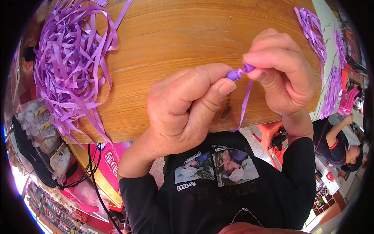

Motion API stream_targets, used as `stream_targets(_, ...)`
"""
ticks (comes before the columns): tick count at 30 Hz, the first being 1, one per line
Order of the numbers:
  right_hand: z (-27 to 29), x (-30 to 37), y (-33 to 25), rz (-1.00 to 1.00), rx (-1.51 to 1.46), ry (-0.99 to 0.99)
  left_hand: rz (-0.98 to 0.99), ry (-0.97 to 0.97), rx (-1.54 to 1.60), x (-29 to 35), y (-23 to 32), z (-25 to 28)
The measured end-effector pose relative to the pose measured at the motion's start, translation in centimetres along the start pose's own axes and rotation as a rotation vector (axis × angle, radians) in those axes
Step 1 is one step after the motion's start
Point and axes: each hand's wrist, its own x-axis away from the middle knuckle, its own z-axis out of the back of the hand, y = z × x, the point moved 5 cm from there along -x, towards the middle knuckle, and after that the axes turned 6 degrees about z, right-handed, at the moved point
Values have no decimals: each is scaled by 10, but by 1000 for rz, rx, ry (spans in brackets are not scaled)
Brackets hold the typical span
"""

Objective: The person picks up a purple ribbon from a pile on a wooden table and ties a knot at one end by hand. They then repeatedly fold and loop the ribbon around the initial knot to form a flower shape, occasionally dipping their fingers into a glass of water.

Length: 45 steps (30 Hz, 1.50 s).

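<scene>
My left hand (181,103) pinches a small purple plastic clasp piece (233,75) between thumb and forefinger. Facing it, a second purple clasp piece (248,68) sits between the thumb and fingertips of my right hand (286,72). The two pieces are nearly end to end; whether they touch is hard to tell. From near the right fingertips a thin purple ribbon (244,103) hangs toward the table's near edge. Both hands are above the wooden table (171,39). My fingers partly hide both pieces.
A big tangled heap of purple ribbons (74,54) covers the table's left end. More ribbon bundles (311,29) lie at the right edge and on a white surface beyond. Dark cables (93,171) hang at lower left. Another person (337,142) is off to the right.
</scene>
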Motion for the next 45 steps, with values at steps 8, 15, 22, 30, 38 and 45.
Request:
stream_targets(8, -1, 1, -3, 8, -30, 18, -3, -15, -23, 1, 0, 0)
stream_targets(15, -5, 1, -3, -40, 10, -15, -35, -1, 11, 1, 0, 1)
stream_targets(22, -4, -1, -4, -46, 60, -38, 28, 19, -52, 0, -2, -1)
stream_targets(30, -4, 0, -3, -27, 52, -40, -139, 70, -3, -1, -9, -2)
stream_targets(38, -6, 0, -3, -11, 32, -32, 69, -45, 170, -1, -6, -2)
stream_targets(45, -6, -1, 2, -72, -22, -74, 448, -155, 292, 3, -7, 1)
